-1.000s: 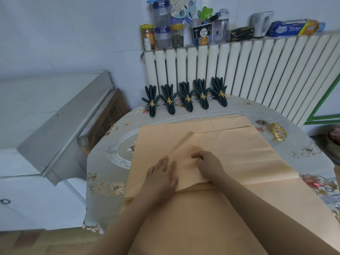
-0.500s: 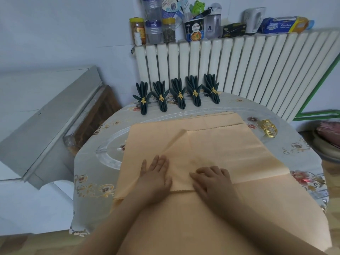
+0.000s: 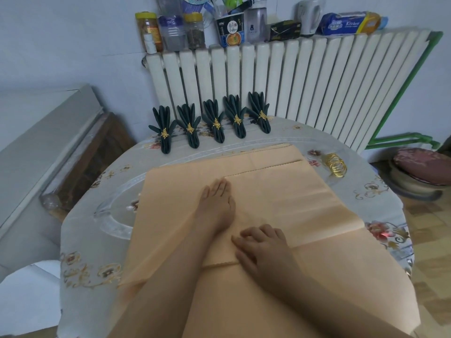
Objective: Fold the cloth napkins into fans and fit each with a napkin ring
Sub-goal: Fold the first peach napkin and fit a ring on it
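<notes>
A stack of peach cloth napkins (image 3: 280, 203) lies spread over the round table (image 3: 97, 252). The top napkin is folded over, its scalloped edge near me. My left hand (image 3: 217, 206) lies flat on the fold's left edge, fingers straight and pointing away. My right hand (image 3: 263, 247) presses down on the near corner of the fold, fingers spread and slightly bent. Several dark green fan-folded napkins (image 3: 214, 120) with gold rings stand in a row at the table's far edge. A cluster of loose gold napkin rings (image 3: 336, 164) lies to the right of the peach stack.
A white radiator (image 3: 305, 81) stands behind the table, its top crowded with jars, bottles and boxes. A grey cabinet (image 3: 44, 142) sits to the left. A cushioned stool (image 3: 424, 167) stands at the right.
My left hand slid forward along the fold's left edge, away from me. My right hand stayed at the near corner. The camera moved closer over the table.
</notes>
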Demonstrator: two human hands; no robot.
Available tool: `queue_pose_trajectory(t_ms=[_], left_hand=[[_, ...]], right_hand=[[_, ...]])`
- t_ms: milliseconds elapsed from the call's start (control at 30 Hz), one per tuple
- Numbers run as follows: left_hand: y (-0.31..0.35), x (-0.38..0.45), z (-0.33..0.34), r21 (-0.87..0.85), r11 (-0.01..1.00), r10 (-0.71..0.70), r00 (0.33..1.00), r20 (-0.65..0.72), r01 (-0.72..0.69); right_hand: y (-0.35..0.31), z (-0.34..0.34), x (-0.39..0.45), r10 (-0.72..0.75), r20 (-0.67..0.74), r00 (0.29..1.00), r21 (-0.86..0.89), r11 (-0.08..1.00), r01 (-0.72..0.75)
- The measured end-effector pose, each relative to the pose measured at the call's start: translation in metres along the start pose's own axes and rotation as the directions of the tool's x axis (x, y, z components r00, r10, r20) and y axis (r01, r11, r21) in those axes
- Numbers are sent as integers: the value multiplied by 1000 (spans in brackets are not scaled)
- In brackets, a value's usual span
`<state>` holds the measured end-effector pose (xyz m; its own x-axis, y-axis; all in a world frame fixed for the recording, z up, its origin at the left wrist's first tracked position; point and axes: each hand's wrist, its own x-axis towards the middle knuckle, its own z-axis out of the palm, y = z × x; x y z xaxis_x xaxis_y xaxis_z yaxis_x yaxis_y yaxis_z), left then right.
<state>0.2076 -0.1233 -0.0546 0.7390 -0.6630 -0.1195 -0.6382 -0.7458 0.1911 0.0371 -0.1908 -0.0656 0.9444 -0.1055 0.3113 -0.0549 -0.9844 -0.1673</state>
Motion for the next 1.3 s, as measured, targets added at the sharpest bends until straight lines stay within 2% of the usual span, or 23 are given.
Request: queue_pose_trajectory(t_ms=[133,200,267,367,467,567,633,700,733,833,1000,1100,1200,1300], left_hand=[[-3,1,4,3,1000,-4,1000,-26,4],[-4,0,6,-4,1000,-9,999,-45,9],[-4,0,8,2,1000,-10,998,-69,10],[-2,2,8,11,1000,-8,995,-101,9],[-2,2,8,6,1000,-8,994,-110,9],[-3,3,8,7,1000,-10,993,-121,11],[-3,4,8,5,1000,-9,992,-124,9],[-3,3,8,9,1000,-6,992,-123,8],[-3,3,8,12,1000,-6,992,-124,7],[-4,4,7,13,1000,-10,993,-121,11],[-5,5,6,-2,1000,-18,994,-110,18],[-3,2,4,-46,999,-17,994,-109,12],[-2,1,3,-107,994,-15,992,-124,2],[-2,0,3,-165,986,-18,988,-155,-8]], right_hand=[[17,-11,25,-126,51,991,127,985,119],[39,-20,57,-44,113,993,102,994,32],[72,-23,91,121,173,977,-51,992,-114],[118,-25,133,315,325,892,-143,949,-282],[140,-25,162,349,438,828,-179,937,-300],[150,-31,180,341,473,813,-203,940,-276],[154,-36,186,393,543,742,-240,920,-311],[155,-42,190,407,603,686,-344,908,-237],[155,-44,191,405,610,681,-388,902,-189],[151,-54,184,384,602,700,-445,889,-106],[153,-73,165,371,383,846,-470,867,-168],[143,-86,148,360,233,903,-362,894,-263],[114,-92,115,261,108,959,-260,939,-226],[75,-80,84,219,100,971,-162,966,-201]])
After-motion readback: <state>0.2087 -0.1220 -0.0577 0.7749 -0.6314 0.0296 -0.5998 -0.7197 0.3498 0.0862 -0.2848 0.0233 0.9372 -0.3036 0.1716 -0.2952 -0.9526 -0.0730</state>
